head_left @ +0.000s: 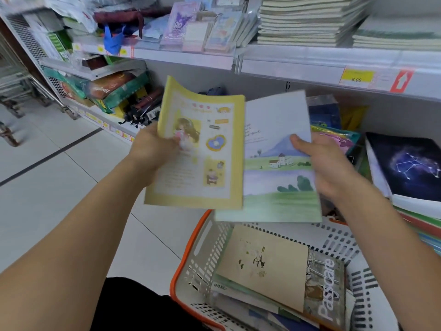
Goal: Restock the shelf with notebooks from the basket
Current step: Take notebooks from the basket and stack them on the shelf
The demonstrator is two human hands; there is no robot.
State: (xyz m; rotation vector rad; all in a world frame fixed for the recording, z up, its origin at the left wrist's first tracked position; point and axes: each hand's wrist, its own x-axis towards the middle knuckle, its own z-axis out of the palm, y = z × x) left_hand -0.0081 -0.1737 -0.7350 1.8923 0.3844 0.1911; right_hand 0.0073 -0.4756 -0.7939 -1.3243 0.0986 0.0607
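My left hand (152, 149) grips a yellow notebook (202, 163) with cartoon pictures, thumb on its cover. My right hand (322, 163) holds a notebook with a landscape painting (274, 177) by its right edge, thumb on top. Both notebooks hang side by side above the white basket with an orange rim (207, 254). In the basket lie several more notebooks, a beige one (262, 263) on top and one reading "Passcare" (327, 290). A dark constellation notebook (405, 163) tops a stack on the lower shelf at right.
The upper shelf (298, 65) carries stacks of pale notebooks (305, 20) and small cartoon pads (181, 22), with a yellow 6.00 price tag (356, 76). Bags and packets crowd the shelves at left. A metal trolley (21, 87) stands on the tiled floor far left.
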